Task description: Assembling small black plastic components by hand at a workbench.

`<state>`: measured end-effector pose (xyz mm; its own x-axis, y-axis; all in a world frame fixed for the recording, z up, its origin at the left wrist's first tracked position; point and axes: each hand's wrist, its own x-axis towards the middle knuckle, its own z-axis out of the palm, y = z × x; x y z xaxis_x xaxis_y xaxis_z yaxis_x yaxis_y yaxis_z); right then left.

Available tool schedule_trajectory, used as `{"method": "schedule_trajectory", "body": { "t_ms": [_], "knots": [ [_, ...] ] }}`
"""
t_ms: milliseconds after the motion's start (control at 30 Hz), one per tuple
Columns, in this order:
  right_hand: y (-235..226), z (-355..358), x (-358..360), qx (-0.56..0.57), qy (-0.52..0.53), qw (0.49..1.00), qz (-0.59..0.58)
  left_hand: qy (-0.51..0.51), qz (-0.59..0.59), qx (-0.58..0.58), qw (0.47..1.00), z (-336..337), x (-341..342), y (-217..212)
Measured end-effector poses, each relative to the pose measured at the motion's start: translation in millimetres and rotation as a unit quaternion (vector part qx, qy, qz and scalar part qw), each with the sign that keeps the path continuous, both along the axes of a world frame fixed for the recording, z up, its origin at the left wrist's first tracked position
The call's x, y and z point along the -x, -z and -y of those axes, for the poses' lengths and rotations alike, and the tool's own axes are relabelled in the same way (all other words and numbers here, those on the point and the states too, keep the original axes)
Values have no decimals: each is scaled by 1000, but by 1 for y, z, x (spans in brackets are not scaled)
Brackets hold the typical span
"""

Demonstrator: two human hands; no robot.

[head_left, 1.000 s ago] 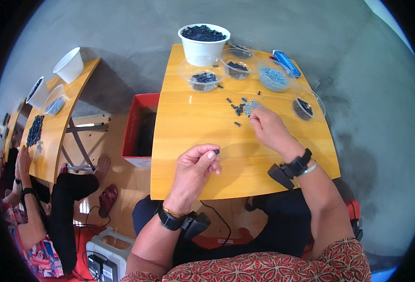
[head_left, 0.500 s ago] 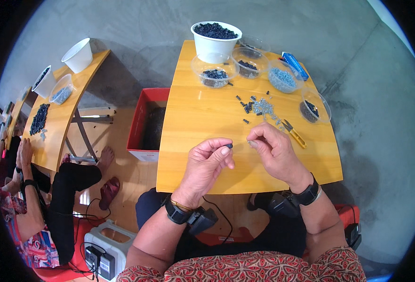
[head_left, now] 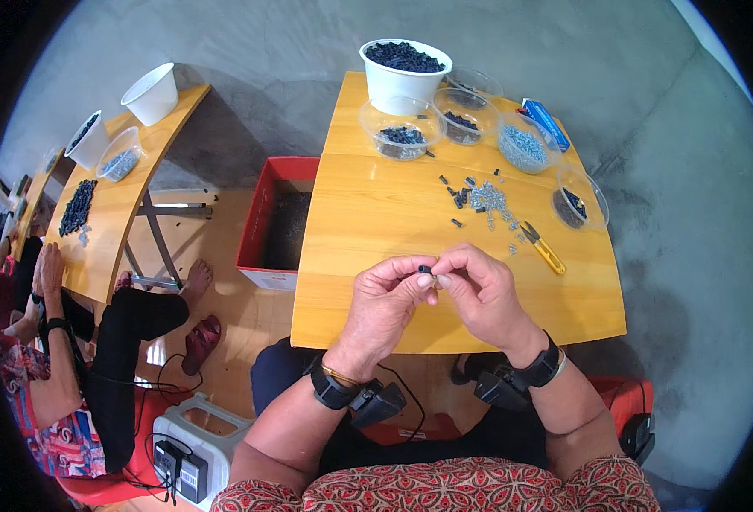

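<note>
Above the table's near edge, my left hand (head_left: 378, 305) pinches a small black plastic piece (head_left: 425, 270) between thumb and fingertips. My right hand (head_left: 486, 297) meets it there, thumb and forefinger closed at the piece; what these fingers hold is mostly hidden. Beyond my hands lies a loose heap of small clear pieces (head_left: 489, 200), with several black pieces (head_left: 461, 200) scattered at its left side. Yellow-handled thread snips (head_left: 547, 253) rest to the right of the heap.
A white tub (head_left: 405, 88) heaped with black pieces stands at the table's far end. Clear bowls hold black pieces (head_left: 402, 136) and bluish pieces (head_left: 523, 147); a blue box (head_left: 546, 125) lies behind. A red bin (head_left: 259, 224) stands left. Another person sits at the left table (head_left: 113, 213).
My right hand has moved left and now touches my left fingertips at the black piece; before, the hands were apart. The view has shifted slightly.
</note>
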<state>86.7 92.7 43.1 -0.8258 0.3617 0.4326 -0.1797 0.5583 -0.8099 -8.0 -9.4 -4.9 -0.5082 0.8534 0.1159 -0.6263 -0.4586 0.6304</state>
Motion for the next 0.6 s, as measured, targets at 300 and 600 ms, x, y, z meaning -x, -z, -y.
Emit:
{"method": "schedule_trajectory", "body": {
  "t_ms": [300,600],
  "knots": [
    [-14,-10,1,-66,12,998,13,-107,-196,92,970,0,1,0],
    [-8,-13,6,-123,-9,992,16,-154,-282,149,935,1,-1,-4]
  ]
}}
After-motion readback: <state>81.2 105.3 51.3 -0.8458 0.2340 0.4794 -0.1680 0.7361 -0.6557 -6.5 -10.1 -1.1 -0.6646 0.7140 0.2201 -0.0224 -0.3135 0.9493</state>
